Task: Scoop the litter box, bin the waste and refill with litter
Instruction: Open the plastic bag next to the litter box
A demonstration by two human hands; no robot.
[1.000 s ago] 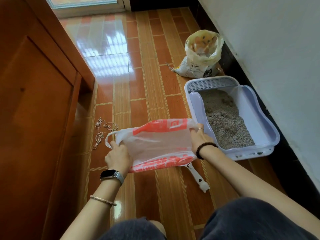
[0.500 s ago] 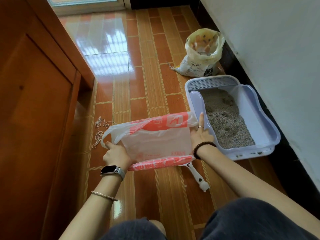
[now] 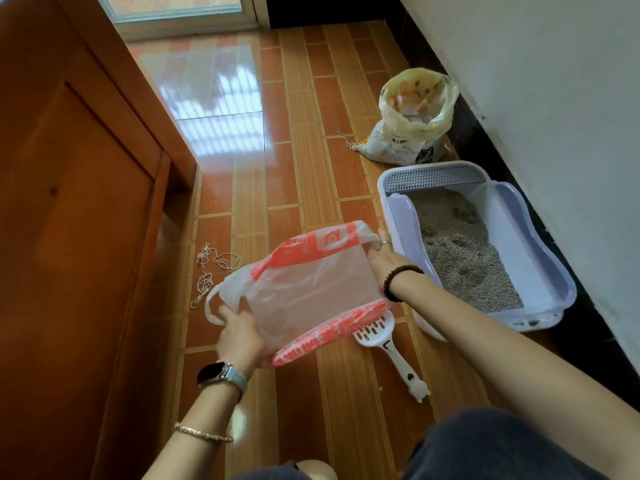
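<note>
Clear bag (image 3: pixel 311 289) banded orange-red; lavender litter box (image 3: pixel 540 258); white scoop (image 3: pixel 384 336).

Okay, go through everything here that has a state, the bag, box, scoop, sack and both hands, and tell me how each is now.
plastic bag: held open between both hands
left hand: grips the bag's left rim
right hand: grips the bag's right rim
litter box: uncovered, holds litter
scoop: lies on the floor, unheld, head partly hidden by the bag
litter sack: upright, top open
</note>
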